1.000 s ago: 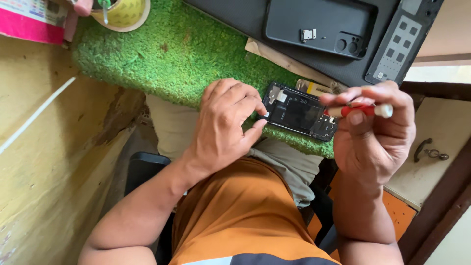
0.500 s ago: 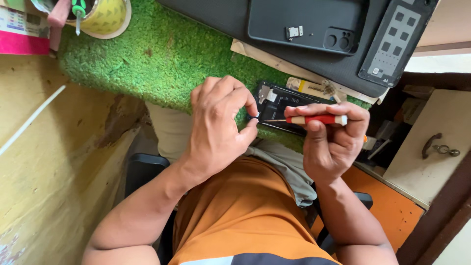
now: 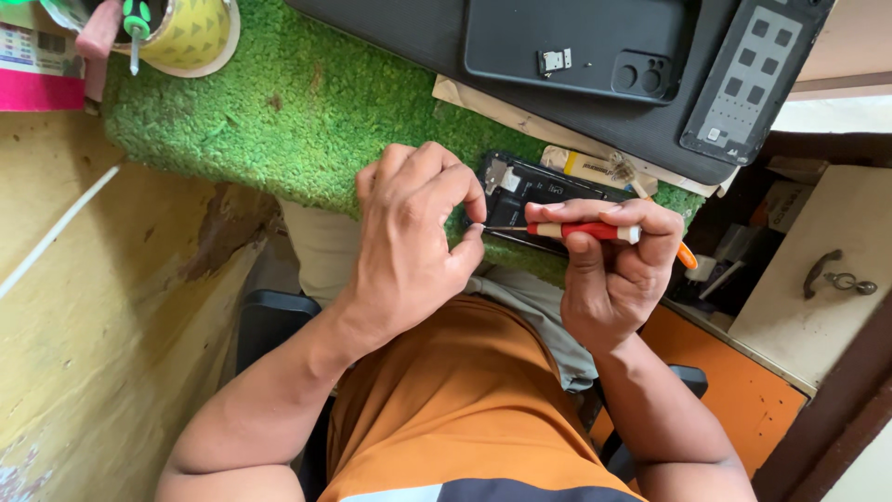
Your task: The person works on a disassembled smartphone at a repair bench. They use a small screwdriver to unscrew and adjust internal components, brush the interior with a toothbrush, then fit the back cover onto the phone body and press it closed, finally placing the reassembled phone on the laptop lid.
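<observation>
Since half a second ago, both hands hold as before, screwdriver level. Left hand (image 3: 409,246), fingers pinched together at the tool tip, rests on the opened black phone (image 3: 520,191) at the near edge of the green turf mat (image 3: 307,112). Slim red-handled metal screwdriver (image 3: 581,231) lies horizontal, long axis left-right, tip pointing left; right hand (image 3: 613,279) clamps its handle.

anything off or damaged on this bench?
Yes: the opened phone hangs partly over the green mat's front edge, above the lap. The yellow benchtop has a brown worn patch. The red screwdriver looks sound.
</observation>
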`<action>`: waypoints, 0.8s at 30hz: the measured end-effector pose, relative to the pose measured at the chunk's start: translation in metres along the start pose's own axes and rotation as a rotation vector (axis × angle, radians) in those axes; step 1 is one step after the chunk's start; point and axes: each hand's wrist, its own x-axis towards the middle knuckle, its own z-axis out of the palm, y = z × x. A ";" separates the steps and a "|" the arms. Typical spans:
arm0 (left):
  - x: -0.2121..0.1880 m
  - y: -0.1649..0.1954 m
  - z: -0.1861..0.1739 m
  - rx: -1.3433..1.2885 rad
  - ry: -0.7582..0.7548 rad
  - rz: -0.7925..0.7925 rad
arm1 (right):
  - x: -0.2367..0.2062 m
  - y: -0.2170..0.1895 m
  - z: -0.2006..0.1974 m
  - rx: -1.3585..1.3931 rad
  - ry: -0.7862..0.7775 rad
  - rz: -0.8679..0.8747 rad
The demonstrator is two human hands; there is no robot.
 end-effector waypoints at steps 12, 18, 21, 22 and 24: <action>0.001 0.000 -0.001 -0.011 -0.007 0.014 | 0.002 0.000 0.002 -0.005 0.002 -0.003; 0.000 0.000 -0.002 -0.012 -0.004 0.014 | 0.003 -0.004 0.003 -0.059 -0.026 -0.013; -0.001 -0.001 -0.001 -0.018 -0.009 0.009 | 0.005 -0.007 0.007 -0.186 -0.053 -0.077; -0.001 -0.001 -0.001 -0.015 -0.011 0.012 | 0.006 -0.008 0.008 -0.243 -0.071 -0.124; -0.002 -0.002 -0.001 -0.010 -0.015 0.017 | 0.008 -0.010 0.011 -0.354 -0.107 -0.233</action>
